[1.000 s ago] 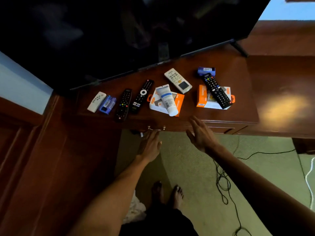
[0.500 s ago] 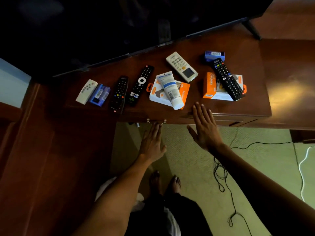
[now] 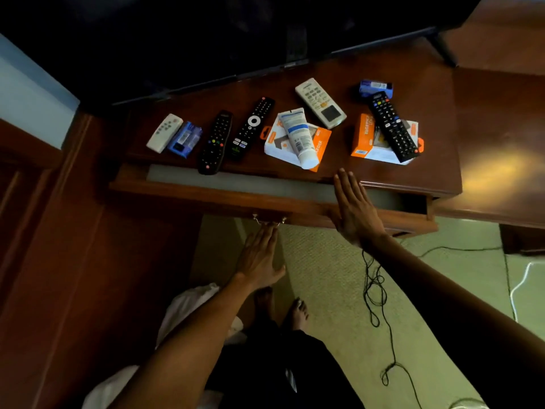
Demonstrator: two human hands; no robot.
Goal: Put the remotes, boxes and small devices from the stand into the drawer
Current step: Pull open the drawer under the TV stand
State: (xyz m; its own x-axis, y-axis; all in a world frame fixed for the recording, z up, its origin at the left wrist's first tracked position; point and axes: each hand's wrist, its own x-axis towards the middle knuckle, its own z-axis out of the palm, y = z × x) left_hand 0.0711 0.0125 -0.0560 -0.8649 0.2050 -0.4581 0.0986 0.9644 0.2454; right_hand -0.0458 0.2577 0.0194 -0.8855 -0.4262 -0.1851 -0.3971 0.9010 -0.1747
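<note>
On the wooden stand (image 3: 436, 160) lie a small white remote (image 3: 164, 132), a blue device (image 3: 185, 139), two black remotes (image 3: 215, 141) (image 3: 252, 126), a white tube (image 3: 299, 137) on an orange-white box (image 3: 323, 144), a white remote (image 3: 320, 102), a small blue box (image 3: 374, 86), and a long black remote (image 3: 392, 126) across a second orange box (image 3: 362, 135). Below, the drawer (image 3: 236, 184) stands partly open, showing a grey liner. My left hand (image 3: 259, 258) reaches its fingertips onto the drawer handle (image 3: 269, 221). My right hand (image 3: 355, 208) is flat and empty over the drawer's front edge.
A dark TV screen (image 3: 206, 31) stands at the back of the stand. Dark wood panels flank the stand on both sides. Black cables (image 3: 374, 284) trail over the pale carpet to the right of my bare feet (image 3: 298, 311).
The drawer has slid out toward me with my left hand at its handle. My right hand has lifted slightly over the drawer front. The view has moved closer.
</note>
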